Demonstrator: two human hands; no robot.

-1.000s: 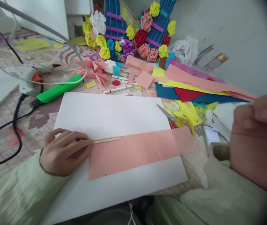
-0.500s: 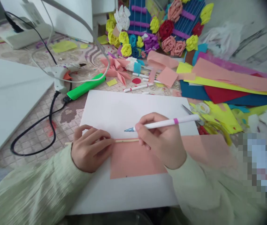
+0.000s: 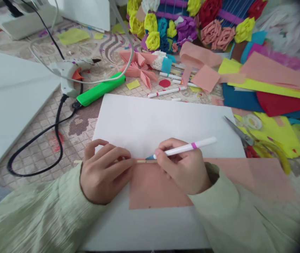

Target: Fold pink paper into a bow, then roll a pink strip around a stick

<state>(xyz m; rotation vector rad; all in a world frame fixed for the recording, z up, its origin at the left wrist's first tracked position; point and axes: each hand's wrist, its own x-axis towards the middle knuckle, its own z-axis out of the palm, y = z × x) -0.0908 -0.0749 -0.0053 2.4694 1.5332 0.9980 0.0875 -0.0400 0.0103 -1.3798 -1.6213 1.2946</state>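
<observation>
My right hand grips a white felt-tip pen with a pink band. Its blue tip meets a thin wooden stick that lies along the top edge of a salmon-pink paper sheet. With fingers bent and pressed together, my left hand pins the stick against the paper; part of the stick is hidden under it. A small dark mark shows on the stick near the tip. Beneath the pink paper lies a white board.
Yellow-handled scissors lie at the right, beside a tape roll. A glue gun with looping cords and a green stick-shaped tool sit at the left. Coloured paper and paper flowers fill the back.
The pen tip has come down from above the white board to the wooden stick. My left hand keeps its hold on the stick. The view has shifted slightly.
</observation>
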